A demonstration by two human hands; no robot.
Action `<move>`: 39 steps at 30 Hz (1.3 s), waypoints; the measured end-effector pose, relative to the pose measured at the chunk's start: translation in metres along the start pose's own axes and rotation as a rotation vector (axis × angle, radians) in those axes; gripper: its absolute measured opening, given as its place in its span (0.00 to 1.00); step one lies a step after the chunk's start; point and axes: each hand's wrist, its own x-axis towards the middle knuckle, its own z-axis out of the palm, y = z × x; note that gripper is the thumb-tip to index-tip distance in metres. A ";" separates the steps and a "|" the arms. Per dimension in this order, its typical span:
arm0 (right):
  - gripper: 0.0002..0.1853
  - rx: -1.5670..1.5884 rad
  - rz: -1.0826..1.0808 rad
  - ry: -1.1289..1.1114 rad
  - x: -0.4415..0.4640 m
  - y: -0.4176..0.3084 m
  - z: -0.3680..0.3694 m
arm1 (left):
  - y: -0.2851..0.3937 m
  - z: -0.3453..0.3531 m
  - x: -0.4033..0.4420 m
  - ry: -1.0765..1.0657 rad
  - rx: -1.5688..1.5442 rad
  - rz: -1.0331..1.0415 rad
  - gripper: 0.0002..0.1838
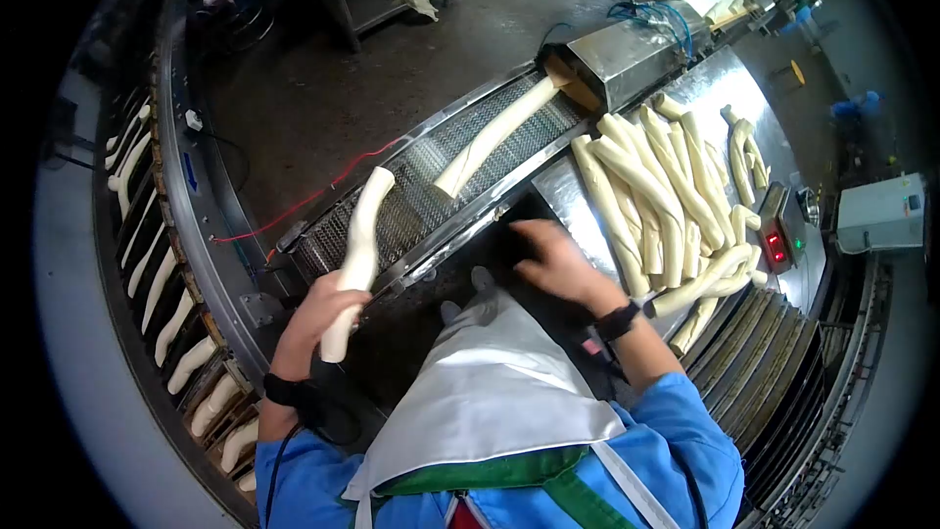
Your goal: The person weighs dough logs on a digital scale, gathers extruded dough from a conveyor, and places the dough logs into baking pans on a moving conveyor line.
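My left hand (338,302) was closed around the lower part of a pale dough roll (363,230), fingers wrapped about it, its upper end raised over the mesh belt (399,225); whether it touched the mesh I could not tell. My right hand (556,257) held nothing, its fingers loosely spread between the belt and the metal table (725,86). Just beyond my held roll, a second roll (494,142) lay lengthwise on the belt, its far end at the mouth of the steel housing (632,59). By my judgement the work was well under way but far from finished: down my left side, the slotted rack (186,279) had single rolls (176,318) lying in many of its slots, while to my right a big heap of rolls (636,171) covered much of the table, with a few more bent ones (741,152) apart at its far side. Near the heap stood a device with red digits (775,245), and closer to me sat the grooved trays (754,348), whose depths were too dark to read.
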 end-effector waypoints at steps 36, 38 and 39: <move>0.32 -0.081 -0.165 0.237 0.054 0.048 -0.049 | 0.054 0.086 0.163 0.203 0.807 0.482 0.23; 0.32 -0.066 -0.282 0.252 0.067 0.020 -0.028 | 0.099 0.112 0.140 0.004 0.768 0.570 0.23; 0.28 -0.052 -0.342 0.308 0.071 0.012 -0.027 | 0.117 0.125 0.131 -0.146 0.725 0.637 0.23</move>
